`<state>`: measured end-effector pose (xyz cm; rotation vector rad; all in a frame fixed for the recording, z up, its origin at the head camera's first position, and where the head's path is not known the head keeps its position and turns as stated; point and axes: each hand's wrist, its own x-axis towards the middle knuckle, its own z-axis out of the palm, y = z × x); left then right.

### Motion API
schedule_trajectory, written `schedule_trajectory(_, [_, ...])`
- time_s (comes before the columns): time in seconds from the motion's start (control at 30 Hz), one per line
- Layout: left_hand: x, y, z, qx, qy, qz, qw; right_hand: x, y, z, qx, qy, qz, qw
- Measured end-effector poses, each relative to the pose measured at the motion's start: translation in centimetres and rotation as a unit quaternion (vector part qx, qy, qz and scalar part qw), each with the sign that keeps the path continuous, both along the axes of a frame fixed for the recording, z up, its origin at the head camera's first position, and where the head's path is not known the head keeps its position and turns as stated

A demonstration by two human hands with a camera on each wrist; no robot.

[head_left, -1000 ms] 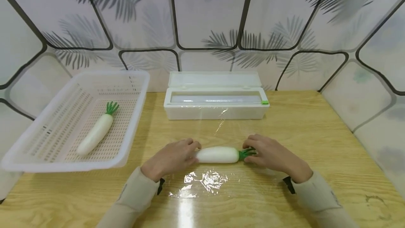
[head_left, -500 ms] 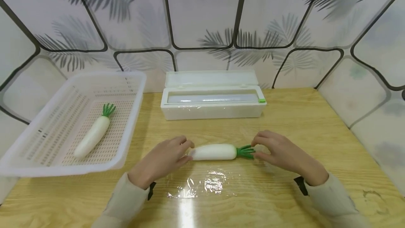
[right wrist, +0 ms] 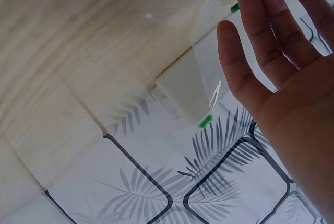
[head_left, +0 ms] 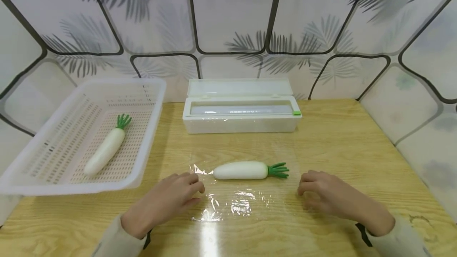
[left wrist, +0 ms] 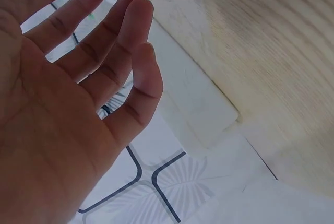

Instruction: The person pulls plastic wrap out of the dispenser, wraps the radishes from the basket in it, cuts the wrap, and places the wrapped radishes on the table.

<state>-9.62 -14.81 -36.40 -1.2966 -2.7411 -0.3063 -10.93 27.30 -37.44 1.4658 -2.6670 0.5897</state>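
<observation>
The left hand (head_left: 166, 201) and right hand (head_left: 332, 195) hold nothing, fingers loosely bent. At mid-frame, a white radish (head_left: 240, 170) lies on clear film (head_left: 241, 207), which may wrinkle if fingers drag it.

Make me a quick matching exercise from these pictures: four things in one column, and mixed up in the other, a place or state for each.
Column one
1. basket
2. white box
3. central radish
4. green tab

Column two
A. Lies with its leaves pointing toward the right hand
B. Sits at the right end of a container's top edge
C. Stands near the back wall with its lid open
D. Has another radish inside

Right pairs: 1-D, 2-C, 3-A, 4-B
</observation>
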Motion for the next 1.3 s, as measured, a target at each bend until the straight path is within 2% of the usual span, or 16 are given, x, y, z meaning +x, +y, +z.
schedule_trajectory(0.13, [0.6,-0.5,-0.2,-0.009,-0.021,-0.01,0.9997,0.7,0.4,-0.4,0.012,-0.022,0.011,0.9996])
schedule_trajectory(0.27, [1.1,-0.8,-0.5,-0.014,-0.052,-0.014,0.9985,1.2,0.7,-0.9,0.026,-0.01,0.023,0.9993])
schedule_trajectory(0.37, [1.5,-0.9,-0.8,-0.018,-0.07,-0.005,0.9974,1.5,0.8,-1.3,0.029,0.007,0.031,0.9991])
schedule_trajectory(0.53, [1.6,-1.0,-1.1,-0.031,-0.08,0.004,0.9963,1.5,0.7,-1.6,0.032,0.017,0.029,0.9989])
schedule_trajectory(0.9, [1.7,-0.9,-1.5,-0.02,-0.053,-0.013,0.9983,1.5,0.3,-1.8,0.024,0.023,0.023,0.9992])
schedule_trajectory(1.13, [2.3,-1.0,-1.9,-0.014,-0.059,-0.001,0.9981,1.5,0.3,-1.9,0.012,-0.018,0.018,0.9996])
schedule_trajectory(1.3, [2.4,-0.7,-2.2,-0.014,-0.04,-0.011,0.9991,1.5,0.4,-2.0,0.002,-0.025,0.019,0.9995])
